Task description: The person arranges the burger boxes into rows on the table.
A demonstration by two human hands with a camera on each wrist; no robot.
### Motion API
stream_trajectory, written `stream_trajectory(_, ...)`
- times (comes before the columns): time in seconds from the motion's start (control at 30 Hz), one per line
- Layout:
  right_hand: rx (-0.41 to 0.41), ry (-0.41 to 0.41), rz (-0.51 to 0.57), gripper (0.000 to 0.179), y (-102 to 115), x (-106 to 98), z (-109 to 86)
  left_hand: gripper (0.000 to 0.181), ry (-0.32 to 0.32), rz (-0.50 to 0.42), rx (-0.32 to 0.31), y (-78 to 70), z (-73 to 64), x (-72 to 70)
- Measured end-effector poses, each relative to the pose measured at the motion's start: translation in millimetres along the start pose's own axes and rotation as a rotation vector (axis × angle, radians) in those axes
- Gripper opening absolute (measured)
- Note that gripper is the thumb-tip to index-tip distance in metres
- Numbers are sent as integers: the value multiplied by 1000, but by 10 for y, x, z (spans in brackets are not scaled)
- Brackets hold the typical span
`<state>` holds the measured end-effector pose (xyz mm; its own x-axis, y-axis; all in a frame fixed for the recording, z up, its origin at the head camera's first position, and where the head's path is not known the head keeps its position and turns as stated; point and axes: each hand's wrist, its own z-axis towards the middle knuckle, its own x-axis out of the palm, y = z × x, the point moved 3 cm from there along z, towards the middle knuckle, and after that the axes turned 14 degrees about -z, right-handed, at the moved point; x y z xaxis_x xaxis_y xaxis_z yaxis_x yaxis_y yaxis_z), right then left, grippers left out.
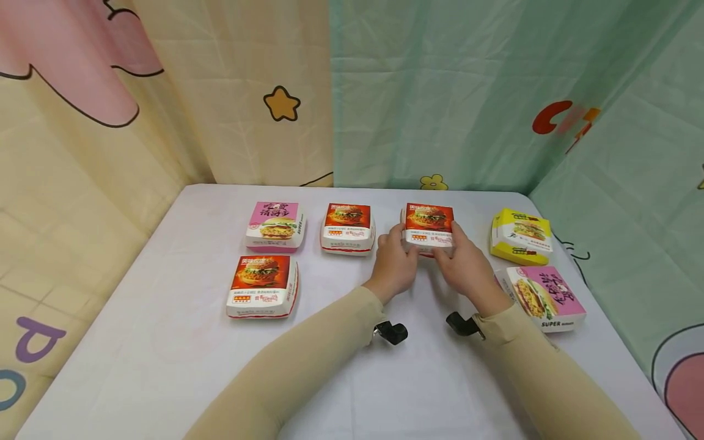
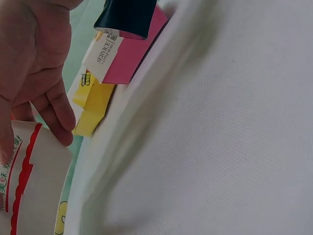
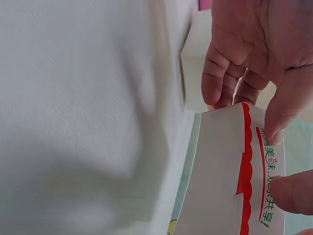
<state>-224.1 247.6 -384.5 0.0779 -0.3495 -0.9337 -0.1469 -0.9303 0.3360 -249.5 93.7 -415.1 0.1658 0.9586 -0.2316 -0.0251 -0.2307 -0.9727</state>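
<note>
Between both hands is a red-and-white burger box (image 1: 429,221), near the back of the table. My left hand (image 1: 395,263) grips its left side, thumb against the front face. On the opposite side my right hand (image 1: 464,260) holds it, fingers round the side and thumb on the front. In the right wrist view the box (image 3: 220,156) shows its white underside and red scalloped flap, with both thumbs on the printed front. The left wrist view has the box (image 2: 41,181) at the lower left, the left hand's fingers along its edge.
To the left stand another red-and-white box (image 1: 348,229), a pink box (image 1: 275,226) and a nearer red-and-white box (image 1: 263,286). At right are a yellow box (image 1: 520,236) and a tilted pink box (image 1: 541,297). Patterned curtains (image 1: 440,91) hang behind the white table (image 1: 352,379).
</note>
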Motion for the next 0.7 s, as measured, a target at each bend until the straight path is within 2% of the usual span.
stream_trajectory(0.33,-52,-50,41,87,56,-57,-230,63,18,2,52,-108,-219,-137)
stream_trajectory(0.53,-80,-77,55,86,121,-97,-395,64,41,-26,48,-182,-397,-256)
stream_trajectory(0.7,-90,-68,68,88,171,-111,-525,65,59,-74,36,-212,-553,-361)
